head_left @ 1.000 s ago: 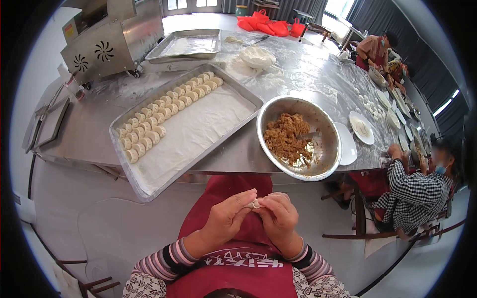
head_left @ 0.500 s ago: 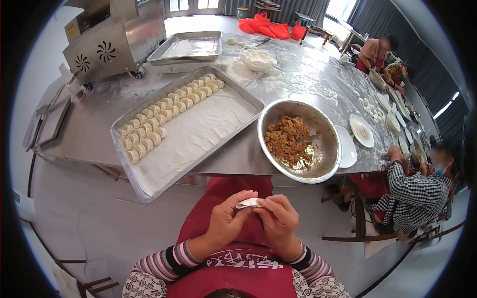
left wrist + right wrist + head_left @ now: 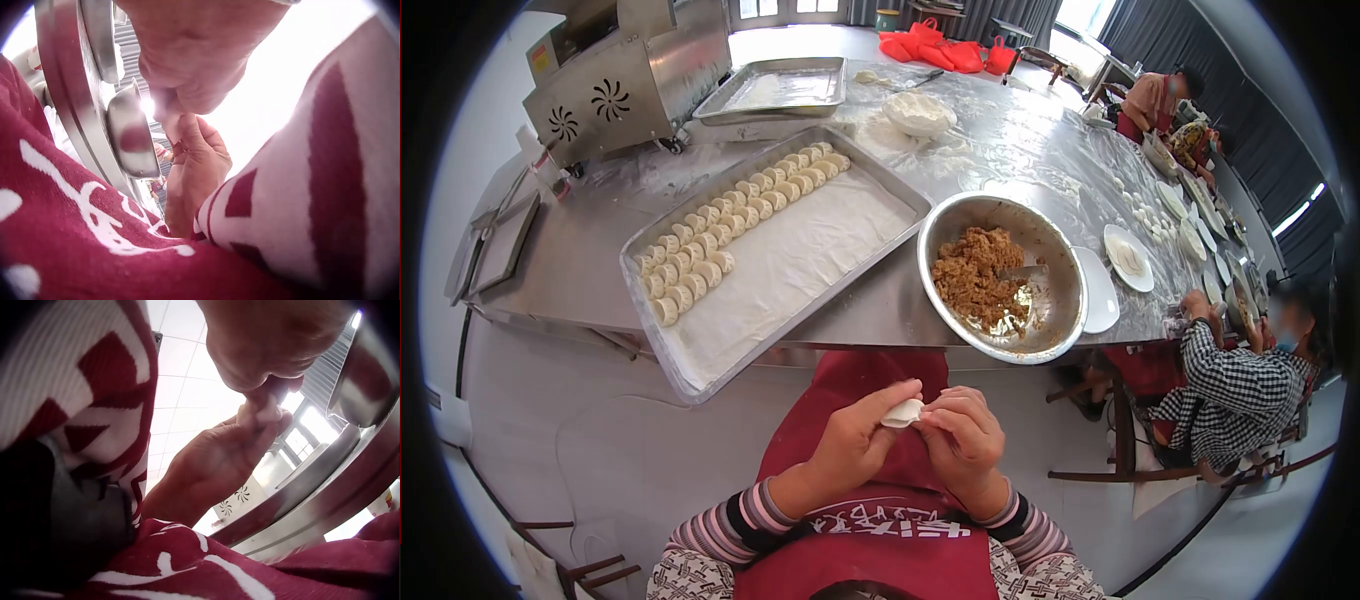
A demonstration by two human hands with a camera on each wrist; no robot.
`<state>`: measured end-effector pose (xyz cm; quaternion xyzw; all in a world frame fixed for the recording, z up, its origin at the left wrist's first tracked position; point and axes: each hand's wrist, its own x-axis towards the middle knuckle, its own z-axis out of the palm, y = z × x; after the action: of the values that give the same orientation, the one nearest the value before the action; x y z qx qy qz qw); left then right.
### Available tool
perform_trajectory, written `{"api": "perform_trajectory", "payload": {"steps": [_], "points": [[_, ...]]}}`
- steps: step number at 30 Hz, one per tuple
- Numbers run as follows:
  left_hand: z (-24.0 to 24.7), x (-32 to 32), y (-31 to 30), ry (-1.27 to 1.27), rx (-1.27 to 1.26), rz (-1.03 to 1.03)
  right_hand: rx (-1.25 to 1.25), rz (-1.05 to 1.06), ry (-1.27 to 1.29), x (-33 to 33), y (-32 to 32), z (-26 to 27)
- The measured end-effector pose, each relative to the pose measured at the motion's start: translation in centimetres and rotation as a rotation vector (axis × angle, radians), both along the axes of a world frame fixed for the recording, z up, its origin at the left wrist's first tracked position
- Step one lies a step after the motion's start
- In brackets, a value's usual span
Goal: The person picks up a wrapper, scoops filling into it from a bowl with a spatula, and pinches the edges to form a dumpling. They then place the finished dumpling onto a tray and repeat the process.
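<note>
A white dumpling [image 3: 902, 413] is held between both hands in front of the apron, below the table edge. My left hand [image 3: 852, 436] grips its left side, thumb beneath and fingers above. With thumb and fingertips my right hand [image 3: 962, 440] pinches the dumpling's right end. In the right wrist view a pale bit of the dumpling [image 3: 269, 411] shows between the fingers. A tray [image 3: 820, 260] on the table bears rows of finished dumplings [image 3: 745, 205] along its far left side. Right of it stands a steel bowl [image 3: 1055, 270] of brown filling [image 3: 975, 275] with a metal utensil in it.
White plates [image 3: 1097, 290] lie right of the bowl. Behind are a mound of flour [image 3: 918, 115], a second tray [image 3: 835, 85] and a steel machine [image 3: 615, 100]. A seated person in a checked shirt [image 3: 1240, 385] works at the right, with others farther back.
The dumpling was mostly covered by the fingers, then lay flat across both hands, and now sits more toward the left hand. The right fingers have shifted to its right end.
</note>
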<state>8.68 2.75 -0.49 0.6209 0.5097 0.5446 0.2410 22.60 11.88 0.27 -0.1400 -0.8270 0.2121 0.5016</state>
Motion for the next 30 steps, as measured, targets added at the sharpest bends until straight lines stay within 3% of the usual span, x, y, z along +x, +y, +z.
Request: {"api": "perform_trajectory", "payload": {"steps": [2, 9, 11, 14, 20, 24, 26, 30], "points": [[-0.1, 1.1, 0.0, -0.66, -0.197, -0.023, -0.052, -0.032, 0.058, -0.1, -0.2, 0.1], [-0.9, 1.6, 0.0, -0.417, -0.154, -0.022, -0.18, -0.076, -0.045, -0.2, -0.5, 0.1], [-0.6, 1.7, 0.0, -0.323, -0.121, 0.047, 0.014, -0.061, -0.076, -0.3, -0.2, 0.3], [-1.1, 1.4, 0.1, -0.194, -0.071, 0.043, 0.101, -0.043, -0.066, -0.4, 0.2, 0.5], [-0.8, 0.4, 0.2, -0.011, -0.053, -0.029, 0.097, 0.013, -0.087, -0.1, 0.2, 0.5], [-0.5, 0.6, 0.2, 0.022, -0.06, -0.05, 0.091, 0.021, -0.055, 0.2, 0.2, 0.4], [-0.5, 1.8, 0.2, -0.387, -0.148, -0.058, 0.058, -0.049, -0.054, 0.1, 0.1, 0.4], [-1.7, 2.3, -0.1, -0.358, -0.2, -0.02, -0.119, -0.112, -0.066, -0.6, -0.6, 0.5]]}}
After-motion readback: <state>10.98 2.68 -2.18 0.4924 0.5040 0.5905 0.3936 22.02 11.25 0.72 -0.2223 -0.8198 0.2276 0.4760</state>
